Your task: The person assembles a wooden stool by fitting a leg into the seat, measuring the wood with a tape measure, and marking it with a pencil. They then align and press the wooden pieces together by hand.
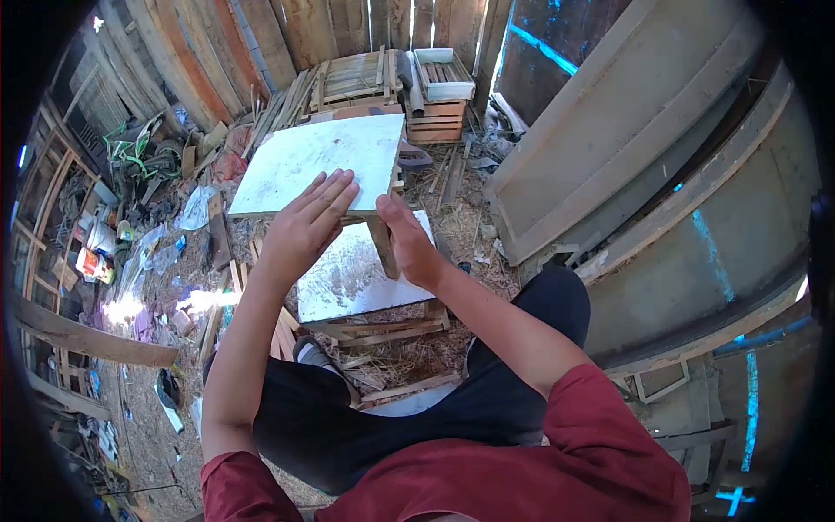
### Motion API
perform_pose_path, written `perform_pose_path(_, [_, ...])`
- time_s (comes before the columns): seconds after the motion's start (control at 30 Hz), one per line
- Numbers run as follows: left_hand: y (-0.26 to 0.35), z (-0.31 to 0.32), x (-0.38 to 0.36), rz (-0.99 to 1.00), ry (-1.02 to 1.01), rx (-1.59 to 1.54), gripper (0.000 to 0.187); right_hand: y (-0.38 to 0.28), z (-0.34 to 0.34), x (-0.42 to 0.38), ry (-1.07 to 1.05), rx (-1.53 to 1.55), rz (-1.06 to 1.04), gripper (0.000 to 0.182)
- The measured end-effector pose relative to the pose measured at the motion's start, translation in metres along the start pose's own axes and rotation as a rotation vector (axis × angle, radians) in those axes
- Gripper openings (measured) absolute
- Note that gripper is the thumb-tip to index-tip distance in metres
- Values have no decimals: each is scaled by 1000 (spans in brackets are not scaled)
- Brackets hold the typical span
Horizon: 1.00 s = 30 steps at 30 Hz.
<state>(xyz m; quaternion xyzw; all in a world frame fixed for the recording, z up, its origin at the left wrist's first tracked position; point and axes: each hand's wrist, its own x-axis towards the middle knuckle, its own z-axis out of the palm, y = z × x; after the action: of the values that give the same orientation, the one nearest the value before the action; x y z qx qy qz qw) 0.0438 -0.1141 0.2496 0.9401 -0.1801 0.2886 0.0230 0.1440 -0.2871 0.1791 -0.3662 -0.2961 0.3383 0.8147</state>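
A worn white board [326, 157] with a wooden leg [383, 247] beneath it is raised in front of me, its surface scuffed. My left hand [306, 224] lies on its near edge, fingers stretched out flat. At the near right corner, my right hand [410, 246] is closed against the board, with its thumb up along the edge. Its other fingers are mostly hidden beside the leg. Under the raised board stands a low wooden stool [357, 283] with a stained white top, between my legs.
Wooden crates [437, 122] and stacked planks [352, 83] stand against the back wall. Large grey panels [600, 130] lean on the right. Buckets [100, 235], plastic and scraps litter the ground at left. Straw and loose wood pieces lie around the stool.
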Motion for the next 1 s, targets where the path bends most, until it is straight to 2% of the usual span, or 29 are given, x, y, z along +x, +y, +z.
perform_pose_path(0.37, [-1,3,0,1,4,9,68,-4,-5,-2,-13,1,12,57])
perform_pose_path(0.57, [-7,0,-3,-2,-26,-25,62,-5,-4,2,-39,-23,65,56])
perform_pose_path(0.73, [-5,2,-2,23,29,20,55,-2,-8,4,-13,0,71,55])
perform_pose_path(1.0, [-1,2,-2,27,47,-1,56,-10,-2,-1,-10,-16,80,59])
